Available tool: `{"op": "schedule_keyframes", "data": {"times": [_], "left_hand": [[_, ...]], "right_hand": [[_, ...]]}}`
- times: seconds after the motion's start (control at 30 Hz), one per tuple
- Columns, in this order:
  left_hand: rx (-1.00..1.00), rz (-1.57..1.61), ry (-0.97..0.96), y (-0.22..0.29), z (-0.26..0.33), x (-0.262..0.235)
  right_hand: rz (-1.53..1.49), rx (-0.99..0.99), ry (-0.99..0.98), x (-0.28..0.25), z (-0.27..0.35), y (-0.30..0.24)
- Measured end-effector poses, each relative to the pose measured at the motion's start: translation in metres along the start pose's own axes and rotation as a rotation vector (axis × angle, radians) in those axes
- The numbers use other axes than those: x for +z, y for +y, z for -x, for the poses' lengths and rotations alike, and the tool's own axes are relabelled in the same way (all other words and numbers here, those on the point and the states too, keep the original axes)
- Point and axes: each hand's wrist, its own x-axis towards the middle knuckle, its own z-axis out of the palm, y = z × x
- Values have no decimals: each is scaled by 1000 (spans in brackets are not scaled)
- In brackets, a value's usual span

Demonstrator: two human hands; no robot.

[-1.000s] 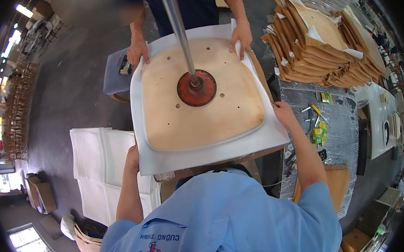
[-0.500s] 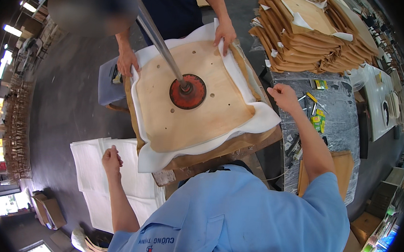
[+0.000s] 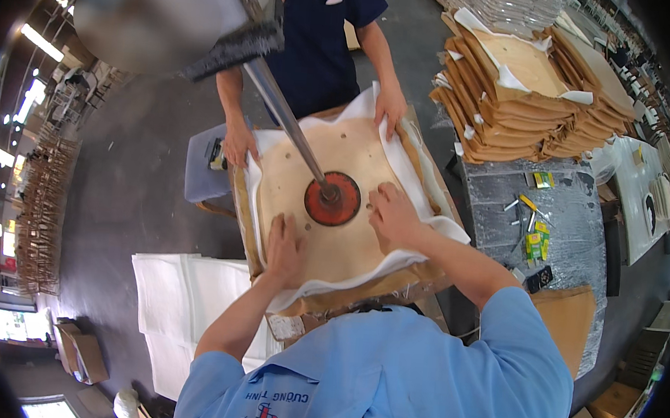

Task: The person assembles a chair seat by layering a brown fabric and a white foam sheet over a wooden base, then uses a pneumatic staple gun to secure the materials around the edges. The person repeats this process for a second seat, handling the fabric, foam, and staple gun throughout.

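Observation:
A pale wooden seat panel lies over white padding and brown cover material. A red round press disc on a metal rod rests on its middle. My left hand lies on the panel's near left part, fingers stretched forward. My right hand touches the panel just right of the disc, fingers apart and slightly bent. Neither hand appears to hold anything. Across from me, a co-worker's hands rest at the far edges, at the padding.
A stack of brown-covered panels stands at the far right on a plastic-wrapped table. Yellow-handled tools and small yellow-green packets lie on it. White sheets are piled at the left, near a blue-grey padded seat.
Both my hands have come inward from the sides and down onto the panel. The co-worker's hands stay at the far edges. My view has shifted, showing more of the press above.

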Motion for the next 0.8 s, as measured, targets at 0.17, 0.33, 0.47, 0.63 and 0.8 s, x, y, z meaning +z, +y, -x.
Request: {"op": "schedule_keyframes", "data": {"times": [0.17, 0.33, 0.47, 0.63, 0.8], "left_hand": [[217, -133, -88, -4, 29, 14], [231, -105, -90, 1, 30, 15], [238, -148, -49, -11, 18, 21], [223, -150, 3, -7, 36, 28], [216, 41, -23, 8, 15, 3]], "right_hand": [[177, -94, -32, 12, 27, -2], [126, -65, -61, 17, 35, 0], [127, -111, 36, 16, 28, 4], [125, -109, 131, 25, 36, 0], [80, 107, -35, 2, 30, 4]]}}
